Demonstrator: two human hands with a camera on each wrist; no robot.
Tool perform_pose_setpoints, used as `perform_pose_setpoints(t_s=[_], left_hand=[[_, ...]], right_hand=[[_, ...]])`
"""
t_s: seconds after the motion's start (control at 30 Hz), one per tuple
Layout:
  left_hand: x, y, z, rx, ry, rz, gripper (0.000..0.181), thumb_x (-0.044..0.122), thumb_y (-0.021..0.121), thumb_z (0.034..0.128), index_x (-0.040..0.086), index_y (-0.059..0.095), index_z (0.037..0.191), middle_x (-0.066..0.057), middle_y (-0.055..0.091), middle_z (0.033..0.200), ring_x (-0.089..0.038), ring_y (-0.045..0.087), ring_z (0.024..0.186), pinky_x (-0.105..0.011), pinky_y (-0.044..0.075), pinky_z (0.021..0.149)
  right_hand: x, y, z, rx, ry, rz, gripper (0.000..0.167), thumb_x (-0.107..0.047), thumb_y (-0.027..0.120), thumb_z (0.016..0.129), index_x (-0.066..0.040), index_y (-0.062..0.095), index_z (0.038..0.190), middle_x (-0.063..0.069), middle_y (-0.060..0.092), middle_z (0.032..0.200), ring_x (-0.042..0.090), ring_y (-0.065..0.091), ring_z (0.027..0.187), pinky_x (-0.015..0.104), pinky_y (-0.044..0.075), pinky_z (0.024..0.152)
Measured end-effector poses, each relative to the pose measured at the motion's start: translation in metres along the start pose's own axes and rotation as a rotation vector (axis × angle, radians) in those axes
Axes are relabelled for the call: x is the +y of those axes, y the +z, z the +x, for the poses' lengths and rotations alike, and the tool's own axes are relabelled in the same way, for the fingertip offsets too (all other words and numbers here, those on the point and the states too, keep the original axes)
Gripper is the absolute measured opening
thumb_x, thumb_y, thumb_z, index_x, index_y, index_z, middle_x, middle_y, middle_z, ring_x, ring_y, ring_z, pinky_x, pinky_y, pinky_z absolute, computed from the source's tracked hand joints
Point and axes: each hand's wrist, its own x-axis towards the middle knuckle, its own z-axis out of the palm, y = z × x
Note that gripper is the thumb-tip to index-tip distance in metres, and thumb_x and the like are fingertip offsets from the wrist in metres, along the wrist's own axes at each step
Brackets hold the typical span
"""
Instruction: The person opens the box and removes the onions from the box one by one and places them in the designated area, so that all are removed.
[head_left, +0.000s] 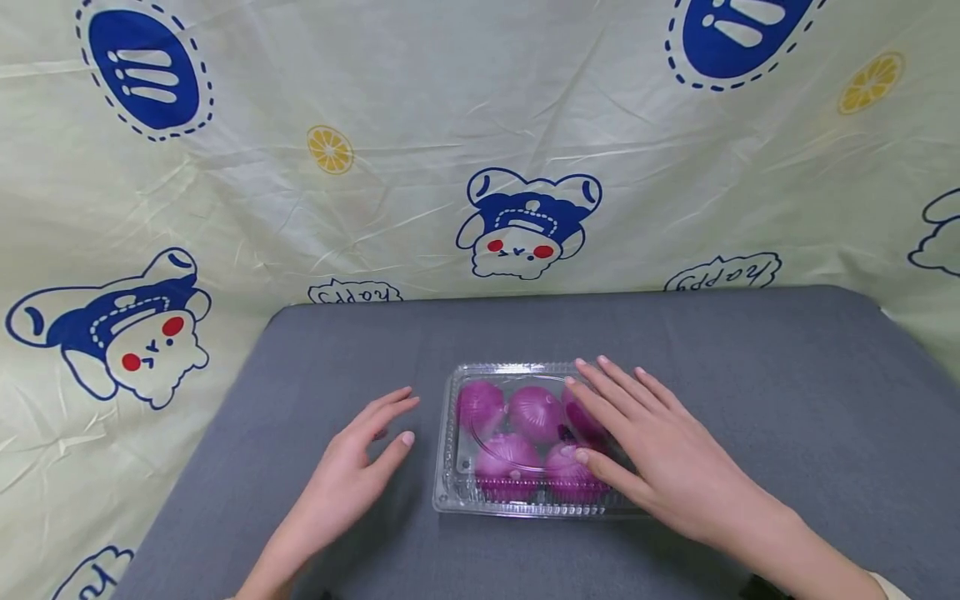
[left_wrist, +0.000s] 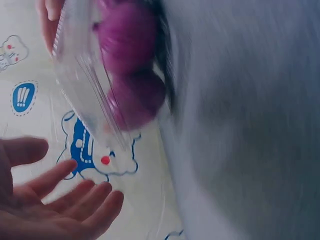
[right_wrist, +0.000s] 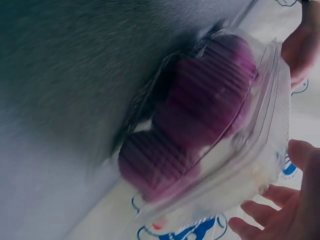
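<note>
A clear plastic box with its lid down lies on the table, holding several purple onions. My right hand is over the box's right part with its fingers extended, hiding that side; whether it touches the lid I cannot tell. Left of the box, my left hand is apart from it, fingers loosely extended and holding nothing. In the left wrist view the left hand has its fingers spread beside the box. The right wrist view shows the right hand near the lid, fingers relaxed.
The grey table extends on all sides of the box. Behind it and to its left hangs a pale patterned cloth with blue figures and orange slices.
</note>
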Motion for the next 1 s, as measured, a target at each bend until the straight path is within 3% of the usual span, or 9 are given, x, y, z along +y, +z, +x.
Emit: perform_pose_setpoints(t_s=[0.2, 0.27, 0.33, 0.47, 0.7, 1.0], left_hand=[[-0.001, 0.005, -0.001, -0.096, -0.274, -0.567, 0.039, 0.014, 0.055, 0.1001, 0.008, 0.053, 0.138, -0.011, 0.043, 0.148, -0.030, 0.045, 0.133, -0.041, 0.043, 0.104], [-0.002, 0.007, -0.001, -0.122, -0.350, -0.679, 0.042, 0.016, 0.055, 0.1001, 0.003, 0.050, 0.140, -0.016, 0.042, 0.147, -0.032, 0.045, 0.132, -0.040, 0.045, 0.102], [-0.004, 0.009, -0.002, -0.150, -0.386, -0.762, 0.047, 0.017, 0.055, 0.0997, -0.002, 0.046, 0.142, -0.017, 0.042, 0.147, -0.032, 0.045, 0.132, -0.043, 0.043, 0.103], [-0.006, 0.012, -0.001, -0.191, -0.413, -0.839, 0.053, 0.018, 0.056, 0.0992, -0.004, 0.039, 0.145, -0.017, 0.043, 0.146, -0.031, 0.046, 0.130, -0.044, 0.042, 0.104], [-0.008, 0.016, -0.002, -0.225, -0.429, -0.870, 0.054, 0.013, 0.053, 0.0997, -0.002, 0.033, 0.148, -0.019, 0.042, 0.145, -0.032, 0.049, 0.126, -0.043, 0.044, 0.102], [-0.011, 0.023, -0.004, -0.274, -0.483, -0.985, 0.058, -0.001, 0.054, 0.0942, -0.006, 0.031, 0.147, -0.019, 0.049, 0.130, -0.024, 0.056, 0.108, -0.040, 0.049, 0.094]], right_hand=[[-0.017, 0.007, 0.009, -0.012, -0.040, 0.044, 0.069, -0.054, 0.057, 0.094, -0.028, 0.035, 0.154, -0.009, 0.020, 0.161, 0.021, 0.017, 0.148, 0.046, 0.012, 0.119], [-0.022, 0.009, 0.012, -0.023, -0.050, 0.068, 0.068, -0.053, 0.057, 0.094, -0.030, 0.034, 0.154, -0.011, 0.019, 0.161, 0.019, 0.017, 0.148, 0.051, 0.018, 0.116], [-0.026, 0.012, 0.015, -0.030, -0.072, 0.088, 0.069, -0.052, 0.059, 0.093, -0.031, 0.033, 0.154, -0.012, 0.019, 0.160, 0.017, 0.016, 0.148, 0.054, 0.023, 0.114], [-0.032, 0.016, 0.019, -0.038, -0.116, 0.131, 0.069, -0.049, 0.062, 0.093, -0.030, 0.035, 0.153, -0.013, 0.019, 0.160, 0.015, 0.017, 0.147, 0.055, 0.025, 0.113], [-0.041, 0.022, 0.027, -0.053, -0.185, 0.191, 0.067, -0.046, 0.063, 0.093, -0.030, 0.037, 0.153, -0.012, 0.026, 0.158, 0.014, 0.022, 0.145, 0.053, 0.027, 0.113], [-0.053, 0.033, 0.042, -0.100, -0.324, 0.233, 0.064, -0.044, 0.062, 0.094, -0.026, 0.039, 0.152, -0.008, 0.029, 0.158, 0.013, 0.024, 0.144, 0.050, 0.028, 0.113]])
